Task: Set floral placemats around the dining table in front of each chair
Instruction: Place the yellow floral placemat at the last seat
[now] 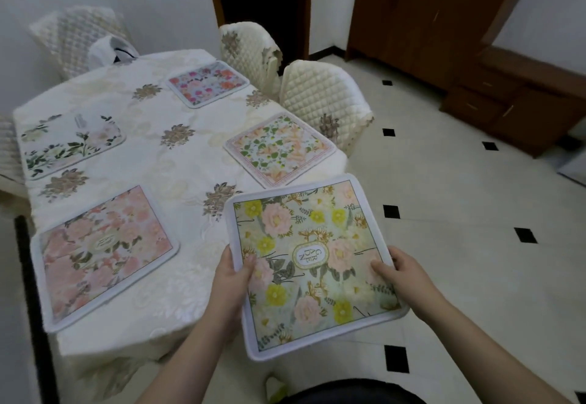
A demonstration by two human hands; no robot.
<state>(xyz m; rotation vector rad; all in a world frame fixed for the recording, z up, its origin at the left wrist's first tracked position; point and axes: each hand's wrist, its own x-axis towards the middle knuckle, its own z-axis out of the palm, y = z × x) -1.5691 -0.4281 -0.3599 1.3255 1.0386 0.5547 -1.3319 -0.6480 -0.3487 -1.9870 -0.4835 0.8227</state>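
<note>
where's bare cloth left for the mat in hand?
Both hands, left and right, hold the yellow-flower mat off the table's near right corner. Free: the near end between the pink mat and that corner, and the centre strip. Crowded: right edge with the green-leaf mat and rose mat; left edge with the white-peony mat.

Clothed table (177,162) — four placemats (104,253)

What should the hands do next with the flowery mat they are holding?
Probably carry the yellow-flowered mat left and forward and lay it on the bare near-right part of the table. Four mats already lie flat there, the left hand and right hand grip this one by its side edges, and most of it hangs out over the floor.
</note>
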